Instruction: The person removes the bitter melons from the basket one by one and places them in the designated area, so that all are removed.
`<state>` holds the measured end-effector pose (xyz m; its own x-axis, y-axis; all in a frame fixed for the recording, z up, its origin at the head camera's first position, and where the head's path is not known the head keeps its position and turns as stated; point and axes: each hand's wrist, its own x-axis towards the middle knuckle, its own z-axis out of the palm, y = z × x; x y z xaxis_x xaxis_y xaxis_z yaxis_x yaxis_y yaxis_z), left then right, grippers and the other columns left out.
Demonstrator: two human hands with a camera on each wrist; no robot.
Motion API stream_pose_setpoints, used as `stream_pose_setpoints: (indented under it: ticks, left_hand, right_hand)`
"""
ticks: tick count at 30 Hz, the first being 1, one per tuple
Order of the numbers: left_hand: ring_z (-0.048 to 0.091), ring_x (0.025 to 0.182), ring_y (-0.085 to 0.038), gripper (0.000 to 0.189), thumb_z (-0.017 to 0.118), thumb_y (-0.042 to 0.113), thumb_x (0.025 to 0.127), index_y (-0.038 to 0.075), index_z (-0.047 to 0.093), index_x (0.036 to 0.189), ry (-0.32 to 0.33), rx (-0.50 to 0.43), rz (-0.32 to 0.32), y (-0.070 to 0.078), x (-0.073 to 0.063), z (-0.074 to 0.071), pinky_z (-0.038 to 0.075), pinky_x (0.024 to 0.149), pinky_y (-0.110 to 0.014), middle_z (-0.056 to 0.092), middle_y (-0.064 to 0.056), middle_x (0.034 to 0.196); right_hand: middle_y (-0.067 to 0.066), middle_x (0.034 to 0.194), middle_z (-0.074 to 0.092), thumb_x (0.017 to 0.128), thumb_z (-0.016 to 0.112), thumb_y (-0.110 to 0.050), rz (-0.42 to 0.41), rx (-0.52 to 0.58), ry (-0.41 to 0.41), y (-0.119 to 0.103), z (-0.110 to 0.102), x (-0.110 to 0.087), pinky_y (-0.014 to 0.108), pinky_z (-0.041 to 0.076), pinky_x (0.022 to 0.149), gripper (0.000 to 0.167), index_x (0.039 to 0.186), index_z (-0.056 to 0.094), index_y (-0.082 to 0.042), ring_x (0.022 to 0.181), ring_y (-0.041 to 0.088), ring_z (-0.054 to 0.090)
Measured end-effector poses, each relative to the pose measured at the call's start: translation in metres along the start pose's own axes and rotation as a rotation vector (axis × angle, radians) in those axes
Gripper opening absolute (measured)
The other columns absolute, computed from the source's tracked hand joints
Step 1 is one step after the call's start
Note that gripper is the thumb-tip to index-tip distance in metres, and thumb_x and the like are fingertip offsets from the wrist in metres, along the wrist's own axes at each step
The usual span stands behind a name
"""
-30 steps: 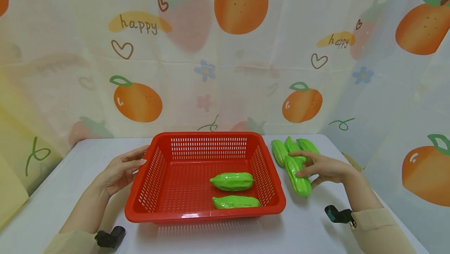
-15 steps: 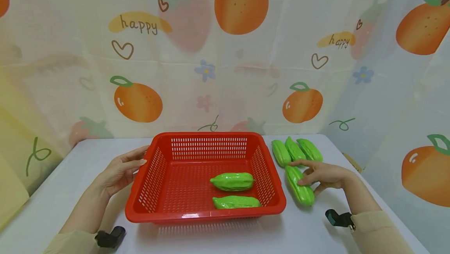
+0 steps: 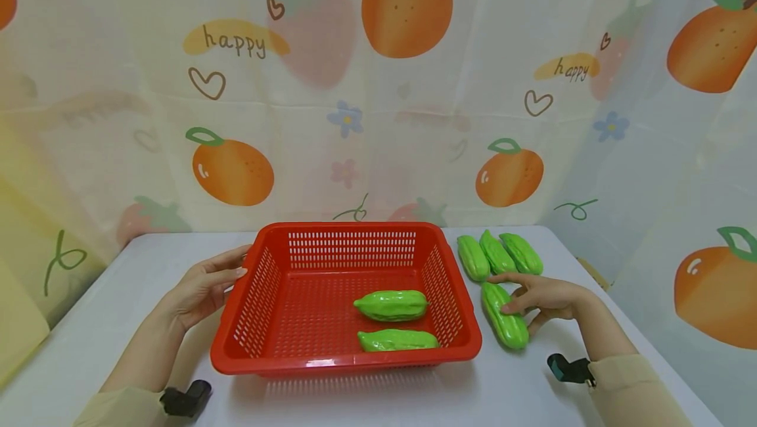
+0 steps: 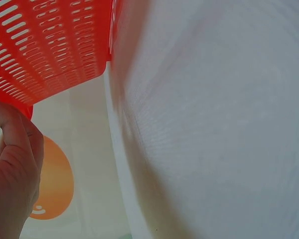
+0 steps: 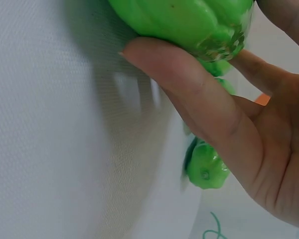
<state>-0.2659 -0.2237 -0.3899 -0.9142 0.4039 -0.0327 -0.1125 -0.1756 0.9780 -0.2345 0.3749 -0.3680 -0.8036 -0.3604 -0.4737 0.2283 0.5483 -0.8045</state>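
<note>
A red plastic basket (image 3: 345, 364) with slotted walls stands on the white table. My left hand (image 3: 204, 289) holds its left rim, thumb tip at the rim; in the left wrist view, fingers (image 4: 15, 127) meet the basket's edge. Two glossy green bitter melons lie inside: one bitter melon (image 3: 391, 305) at centre right, another bitter melon (image 3: 399, 340) partly behind the near wall. Right of the basket, my right hand (image 3: 547, 297) grips a third bitter melon (image 3: 504, 318) between thumb and fingers. In the right wrist view, the thumb presses its side. Whether it touches the table, I cannot tell.
Three more bitter melons (image 3: 499, 253) lie side by side at the table's back right, just beyond my right hand. A fruit-printed curtain (image 3: 378, 151) hangs behind the table (image 3: 532, 407). Black wrist cameras sit at both sleeves.
My right hand has drawn the bitter melon toward me, away from the three at the back, with only slight movement in the last half second. My left hand and the basket have stayed still.
</note>
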Motion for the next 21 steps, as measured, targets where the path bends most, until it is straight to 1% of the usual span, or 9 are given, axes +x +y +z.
stream_pose_setpoints:
  ticks: [4, 9, 21]
  left_hand:
    - [0.071, 0.096, -0.009, 0.037, 0.050, 0.010, 0.102, 0.029, 0.062, 0.131, 0.003, 0.000, -0.004, 0.0007, -0.0001, 0.0009, 0.060, 0.083, -0.028, 0.071, 0.011, 0.113]
    - [0.072, 0.096, -0.009, 0.037, 0.050, 0.010, 0.102, 0.029, 0.061, 0.132, -0.002, 0.003, -0.004, 0.0008, -0.0005, 0.0016, 0.061, 0.083, -0.029, 0.071, 0.011, 0.113]
    - [0.072, 0.095, -0.009, 0.037, 0.050, 0.009, 0.102, 0.028, 0.062, 0.130, -0.005, -0.005, 0.001, 0.0003, -0.0006, 0.0010, 0.061, 0.083, -0.029, 0.071, 0.011, 0.113]
  right_hand:
    - [0.010, 0.099, 0.056, 0.091, 0.070, -0.021, 0.002, -0.004, 0.004, 0.0008, 0.0003, 0.0009, 0.038, 0.061, 0.069, 0.076, 0.154, 0.028, -0.011, 0.083, 0.017, 0.059]
    - [0.010, 0.101, 0.057, 0.090, 0.072, -0.023, 0.018, -0.009, 0.017, 0.0011, 0.0011, 0.0017, 0.038, 0.061, 0.070, 0.076, 0.153, 0.030, -0.012, 0.087, 0.020, 0.054]
    - [0.008, 0.096, 0.057, 0.092, 0.070, -0.024, 0.026, 0.006, 0.006, 0.0011, -0.0006, 0.0001, 0.040, 0.062, 0.071, 0.076, 0.154, 0.028, -0.010, 0.081, 0.019, 0.056]
